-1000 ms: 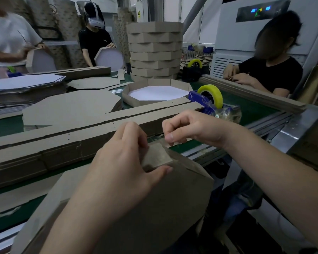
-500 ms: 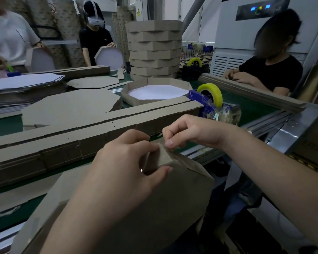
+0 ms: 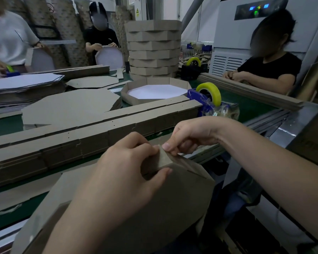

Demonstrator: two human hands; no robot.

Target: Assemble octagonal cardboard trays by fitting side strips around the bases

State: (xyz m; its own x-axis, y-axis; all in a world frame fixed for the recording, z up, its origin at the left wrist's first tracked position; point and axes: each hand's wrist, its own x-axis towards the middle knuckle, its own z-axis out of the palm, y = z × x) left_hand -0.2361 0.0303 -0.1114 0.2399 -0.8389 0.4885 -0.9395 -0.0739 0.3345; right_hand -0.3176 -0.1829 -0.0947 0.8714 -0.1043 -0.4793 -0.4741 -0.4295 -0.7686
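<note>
A brown octagonal cardboard tray (image 3: 154,208) stands tilted on edge in front of me, its base facing me. My left hand (image 3: 125,173) grips the tray's top corner, thumb on the base and fingers over the side strip (image 3: 164,158). My right hand (image 3: 193,134) pinches the top edge of that strip at the same corner, next to my left fingertips. The strip's inner side is hidden.
Long stacks of side strips (image 3: 92,132) lie across the green belt. Behind them are loose octagon bases (image 3: 70,105), an assembled tray with a white liner (image 3: 154,91), a yellow tape roll on a blue dispenser (image 3: 209,94) and a tall tray stack (image 3: 153,48). Other people work around the table.
My left fingers have curled further over the corner, and my right hand has come down and closer until its fingertips meet the strip's edge.
</note>
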